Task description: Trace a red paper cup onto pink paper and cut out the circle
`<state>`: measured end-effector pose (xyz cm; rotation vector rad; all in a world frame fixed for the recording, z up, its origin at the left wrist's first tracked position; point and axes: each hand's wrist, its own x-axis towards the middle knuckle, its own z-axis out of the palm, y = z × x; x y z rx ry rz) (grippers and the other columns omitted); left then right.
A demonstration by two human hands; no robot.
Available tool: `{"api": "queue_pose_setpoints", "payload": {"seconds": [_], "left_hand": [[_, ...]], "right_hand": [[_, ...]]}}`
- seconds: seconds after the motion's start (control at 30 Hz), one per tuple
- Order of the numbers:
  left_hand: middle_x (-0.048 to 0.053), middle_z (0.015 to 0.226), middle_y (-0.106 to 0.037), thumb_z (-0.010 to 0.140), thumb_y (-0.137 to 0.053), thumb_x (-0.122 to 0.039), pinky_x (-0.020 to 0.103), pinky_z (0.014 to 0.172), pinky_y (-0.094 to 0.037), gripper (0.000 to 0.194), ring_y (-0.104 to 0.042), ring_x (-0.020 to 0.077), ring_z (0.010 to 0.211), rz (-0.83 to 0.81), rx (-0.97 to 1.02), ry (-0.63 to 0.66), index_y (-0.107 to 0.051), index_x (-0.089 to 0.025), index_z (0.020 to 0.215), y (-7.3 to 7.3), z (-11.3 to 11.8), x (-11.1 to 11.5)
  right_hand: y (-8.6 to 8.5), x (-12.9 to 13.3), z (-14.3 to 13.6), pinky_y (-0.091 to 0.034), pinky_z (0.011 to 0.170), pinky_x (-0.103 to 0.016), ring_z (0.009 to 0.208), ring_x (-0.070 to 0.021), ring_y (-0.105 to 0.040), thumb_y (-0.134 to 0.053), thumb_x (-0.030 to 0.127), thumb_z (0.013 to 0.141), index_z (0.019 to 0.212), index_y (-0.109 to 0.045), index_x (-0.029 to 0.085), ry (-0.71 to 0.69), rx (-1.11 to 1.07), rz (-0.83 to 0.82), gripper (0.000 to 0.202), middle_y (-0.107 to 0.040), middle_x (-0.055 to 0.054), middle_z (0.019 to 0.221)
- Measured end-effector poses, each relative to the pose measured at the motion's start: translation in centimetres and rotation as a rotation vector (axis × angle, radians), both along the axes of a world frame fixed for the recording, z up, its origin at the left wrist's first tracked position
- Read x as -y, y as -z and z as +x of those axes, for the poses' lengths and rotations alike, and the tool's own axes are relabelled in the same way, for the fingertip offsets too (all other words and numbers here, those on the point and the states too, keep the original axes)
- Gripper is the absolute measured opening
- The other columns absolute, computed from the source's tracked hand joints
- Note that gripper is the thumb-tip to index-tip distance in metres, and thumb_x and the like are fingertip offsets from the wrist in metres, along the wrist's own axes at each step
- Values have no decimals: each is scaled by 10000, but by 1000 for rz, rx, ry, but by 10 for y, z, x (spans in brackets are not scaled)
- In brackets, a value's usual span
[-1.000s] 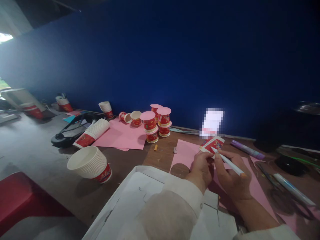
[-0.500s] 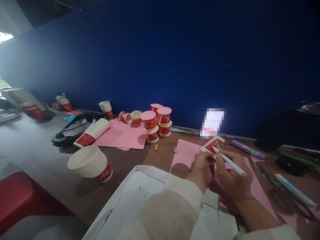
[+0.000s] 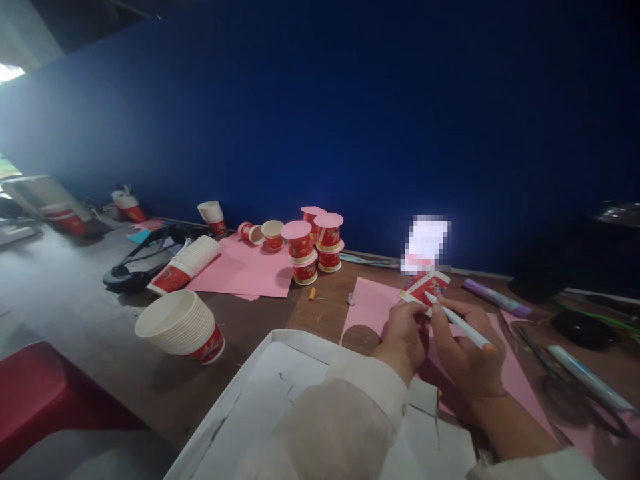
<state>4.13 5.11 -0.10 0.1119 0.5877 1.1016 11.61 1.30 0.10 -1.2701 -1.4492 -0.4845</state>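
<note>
1 wht pen (image 3: 464, 326) slanting from nr-R of red card (image 3: 423, 288), tip over it | R hand (image 3: 471, 363) fingers clamping pen | L hand (image 3: 405, 337) fingers pinching card

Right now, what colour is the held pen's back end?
Orange: the pen's back end shows in the head view.

Your left forearm (image 3: 345, 417) points toward one o'clock, its hand (image 3: 406, 339) curled with fingers bent inward; your right forearm (image 3: 515, 427) angles toward eleven, that hand (image 3: 467, 350) pinching, thumb extended, close at your left's three o'clock.
</note>
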Motion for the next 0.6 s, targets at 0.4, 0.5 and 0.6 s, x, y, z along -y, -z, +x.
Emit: {"api": "queue_pose_setpoints", "payload": {"seconds": [0.4, 0.5, 0.6], "left_hand": [[45, 695, -629, 548, -667, -83, 236, 657, -467, 211, -555, 133, 626, 33, 23, -15, -664, -150, 748, 0, 1, 0], [51, 709, -644, 541, -660, -78, 231, 666, -475, 231, -574, 136, 641, 32, 26, -25, -674, -143, 762, -2, 0, 1], [43, 692, -635, 542, -656, -84, 225, 642, -467, 219, -575, 138, 638, 19, 11, -23, -669, -144, 751, -2, 0, 1]], "right_hand": [[-2, 0, -1, -584, 706, -338, 794, -230, -752, -650, 323, 953, 975, -722, 182, 10, -14, -27, 160, -788, -96, 902], [-2, 0, -1, -585, 701, -341, 790, -235, -752, -643, 334, 949, 950, -721, 186, 16, -23, -39, 167, -790, -96, 893], [-4, 0, -2, -576, 690, -331, 761, -224, -744, -641, 333, 953, 948, -721, 183, 12, -10, -14, 170, -783, -88, 870]]}}
